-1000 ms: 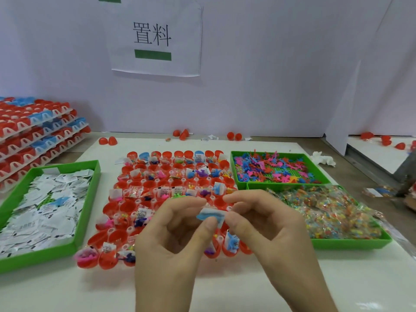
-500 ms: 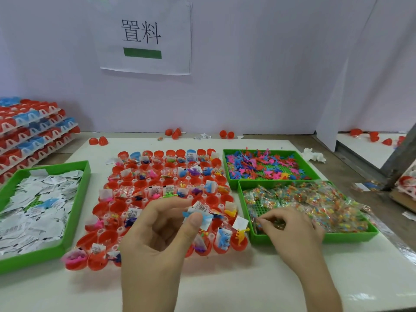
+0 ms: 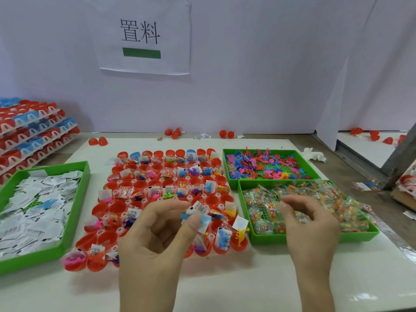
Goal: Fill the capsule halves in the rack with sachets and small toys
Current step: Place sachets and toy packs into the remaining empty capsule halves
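The rack of red and blue capsule halves (image 3: 139, 184) lies mid-table; most halves hold a sachet or a small toy, and a few on the left are bare. My left hand (image 3: 157, 239) hovers over the rack's near edge and pinches a white sachet with a blue toy (image 3: 199, 212) between thumb and fingers. My right hand (image 3: 310, 224) is over the green tray of clear bead packets (image 3: 315, 237), fingers curled, pinching a clear bead packet (image 3: 292, 211) just above the pile.
A green tray of white sachets (image 3: 74, 221) sits left of the rack. A green tray of small coloured toys (image 3: 227, 167) sits at the back right. Stacked racks of capsule halves (image 3: 29, 134) stand far left. Loose red halves (image 3: 98, 141) lie along the wall.
My right hand left the sachet that both hands held, went to the bead packet tray and now lifts a packet. My left hand keeps the sachet and toy.
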Demonstrator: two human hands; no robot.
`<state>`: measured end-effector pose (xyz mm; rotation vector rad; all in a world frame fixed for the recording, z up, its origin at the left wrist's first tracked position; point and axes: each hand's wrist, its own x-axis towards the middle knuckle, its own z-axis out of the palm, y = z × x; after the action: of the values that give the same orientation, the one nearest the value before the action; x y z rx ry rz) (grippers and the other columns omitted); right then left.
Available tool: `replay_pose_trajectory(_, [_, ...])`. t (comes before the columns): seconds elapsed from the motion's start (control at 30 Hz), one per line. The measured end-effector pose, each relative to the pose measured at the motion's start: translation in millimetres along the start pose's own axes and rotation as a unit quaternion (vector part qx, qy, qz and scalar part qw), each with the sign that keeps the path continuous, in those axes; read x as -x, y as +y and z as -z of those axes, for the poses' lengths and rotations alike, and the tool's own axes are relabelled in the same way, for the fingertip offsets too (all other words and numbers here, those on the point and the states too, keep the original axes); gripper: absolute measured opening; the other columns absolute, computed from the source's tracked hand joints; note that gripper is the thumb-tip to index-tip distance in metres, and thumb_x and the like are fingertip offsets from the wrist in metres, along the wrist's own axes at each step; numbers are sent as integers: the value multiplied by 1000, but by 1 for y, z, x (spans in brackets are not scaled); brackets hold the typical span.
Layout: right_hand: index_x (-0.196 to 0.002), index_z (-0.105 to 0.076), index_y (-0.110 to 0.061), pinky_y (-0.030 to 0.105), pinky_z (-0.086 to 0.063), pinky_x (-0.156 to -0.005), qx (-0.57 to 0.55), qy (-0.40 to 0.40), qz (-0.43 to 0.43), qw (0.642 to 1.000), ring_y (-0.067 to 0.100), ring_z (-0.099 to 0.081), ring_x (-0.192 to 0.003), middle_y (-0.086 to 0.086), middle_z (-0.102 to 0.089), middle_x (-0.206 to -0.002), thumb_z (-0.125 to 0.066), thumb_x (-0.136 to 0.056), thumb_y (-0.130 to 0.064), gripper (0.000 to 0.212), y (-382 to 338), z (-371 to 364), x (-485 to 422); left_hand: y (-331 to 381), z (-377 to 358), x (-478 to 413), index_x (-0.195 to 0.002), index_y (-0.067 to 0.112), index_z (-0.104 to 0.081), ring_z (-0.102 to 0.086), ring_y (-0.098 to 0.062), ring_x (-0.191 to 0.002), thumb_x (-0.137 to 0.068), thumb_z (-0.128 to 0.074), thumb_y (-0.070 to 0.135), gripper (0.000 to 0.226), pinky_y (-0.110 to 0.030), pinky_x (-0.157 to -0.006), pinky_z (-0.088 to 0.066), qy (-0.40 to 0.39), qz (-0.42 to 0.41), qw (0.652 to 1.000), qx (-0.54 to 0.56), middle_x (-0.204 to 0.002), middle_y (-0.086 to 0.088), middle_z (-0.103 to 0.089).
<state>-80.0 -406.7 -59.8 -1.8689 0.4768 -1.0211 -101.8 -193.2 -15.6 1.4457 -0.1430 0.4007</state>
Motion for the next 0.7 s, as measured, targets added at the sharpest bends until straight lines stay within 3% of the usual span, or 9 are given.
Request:
replay_pose_trajectory(0.1, [-83,-73,-27,29,-54,-79,-37,36,23,998,7,-68,-79,-16,-71,-80,-77,-82,-3,24,-1,-1,-1,0,-1,0,-80,33,-73,-68,-8,-63,-59,-76,32,22,-11,-60,-53,0,6,1000,-4,-74,-4,-73])
replay_pose_trajectory(0.2, [-85,-73,-28,27,-55,-76,-54,52,37,997,7,-68,-77,-16,-72,-78,-77,-83,-5,24,-1,-1,-1,0,-1,0,-80,34,-73,-68,-9,-63,-57,-76,34,23,-12,-60,-53,-3,9,1000,-3,-74,-4,-73])
replay_pose_trajectory(0.37, [-79,-71,-37,12,-50,-63,-117,73,13,990,6,-67,-70,-17,-72,-79,-79,-83,-8,30,4,-1,-3,-1,0,1,-80,33,-73,-68,-9,-63,-58,-76,32,22,-13,-60,-53,-7,7,1000,-3,-74,-5,-73])
replay_pose_trajectory(0.5, [-78,-73,-31,34,-58,-66,-142,69,-11,987,17,-70,-69,-6,-73,-77,-79,-83,-9,24,11,-3,-4,-2,-2,2,-80,32,-74,-69,-10,-64,-60,-76,27,21,-13,-60,-54,-15,4,1000,-2,-75,-4,-74])
replay_pose_trajectory(0.63, [-76,-73,-31,23,-58,-66,-175,64,-17,982,19,-72,-71,-6,-74,-75,-79,-82,-4,28,3,-1,-3,-1,-4,2,-80,33,-74,-69,-10,-65,-59,-76,29,22,-12,-60,-53,-13,3,1000,-2,-76,-3,-75])
replay_pose_trajectory(0.7, [-76,-75,-26,25,-60,-68,-244,48,-43,968,20,-72,-71,-3,-74,-74,-80,-80,-5,22,-12,1,-1,-1,-5,1,-80,34,-74,-69,-10,-65,-59,-76,30,22,-12,-60,-53,-10,4,1000,1,-76,-3,-75])
